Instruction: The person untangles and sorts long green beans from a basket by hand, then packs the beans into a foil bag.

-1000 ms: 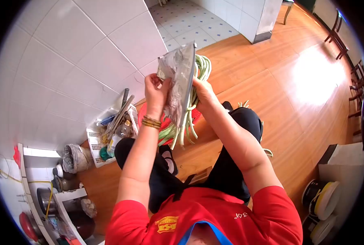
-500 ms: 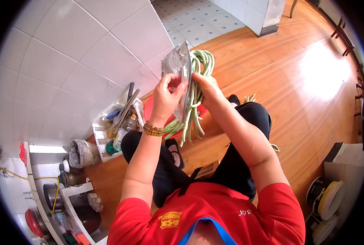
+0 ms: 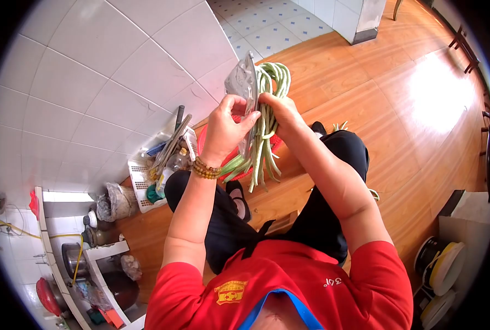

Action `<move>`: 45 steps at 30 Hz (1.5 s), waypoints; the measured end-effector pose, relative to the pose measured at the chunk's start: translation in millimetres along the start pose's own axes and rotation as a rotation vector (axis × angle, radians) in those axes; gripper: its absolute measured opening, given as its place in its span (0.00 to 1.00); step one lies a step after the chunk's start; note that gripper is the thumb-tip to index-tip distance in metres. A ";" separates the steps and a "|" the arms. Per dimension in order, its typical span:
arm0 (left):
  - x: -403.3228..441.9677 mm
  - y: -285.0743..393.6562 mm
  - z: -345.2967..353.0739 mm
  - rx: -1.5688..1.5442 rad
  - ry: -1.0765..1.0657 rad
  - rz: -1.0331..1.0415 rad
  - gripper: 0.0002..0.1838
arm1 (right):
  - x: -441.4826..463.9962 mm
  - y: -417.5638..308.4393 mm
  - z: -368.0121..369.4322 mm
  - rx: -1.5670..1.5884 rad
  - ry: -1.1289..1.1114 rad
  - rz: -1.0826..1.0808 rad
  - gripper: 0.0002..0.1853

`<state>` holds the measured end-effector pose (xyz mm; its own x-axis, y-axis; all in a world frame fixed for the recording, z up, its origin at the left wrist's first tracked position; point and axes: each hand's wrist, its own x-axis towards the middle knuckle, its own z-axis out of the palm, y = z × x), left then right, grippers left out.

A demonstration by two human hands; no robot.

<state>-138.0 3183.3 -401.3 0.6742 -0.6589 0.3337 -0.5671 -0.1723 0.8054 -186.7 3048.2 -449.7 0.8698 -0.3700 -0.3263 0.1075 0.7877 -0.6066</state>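
A clear plastic zip bag (image 3: 241,80) is pinched along its edge by my left hand (image 3: 228,126), which wears a beaded bracelet. Right beside the bag, my right hand (image 3: 281,113) grips a looped bundle of long green beans (image 3: 275,77); its fingertips are partly hidden behind the beans. The loose bean ends hang downward. Below the hands is a red basket (image 3: 202,140), mostly covered, with more beans showing at its edge. Whether any beans are inside the bag, I cannot tell.
A white plastic basket (image 3: 140,184) with a bottle and long utensils stands against the tiled wall (image 3: 91,66). Near it is a bag-lined bin (image 3: 123,202). Bean scraps (image 3: 340,126) lie on the wooden floor (image 3: 333,82). Open shelves are at lower left.
Both hands stay close together with the bag and beans. The bean bundle has shifted slightly upward and its hanging ends have turned a little to the right.
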 end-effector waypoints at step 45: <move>-15.6 -62.1 -27.9 -0.378 0.163 -0.182 0.03 | 12.3 36.3 -30.8 -1.099 -0.195 -0.119 0.19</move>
<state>-100.0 3224.8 -442.9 0.8298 -0.5135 0.2183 -0.2400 0.0247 0.9705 -186.9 3057.1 -498.1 0.9533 -0.2543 -0.1628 -0.2043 -0.1461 -0.9679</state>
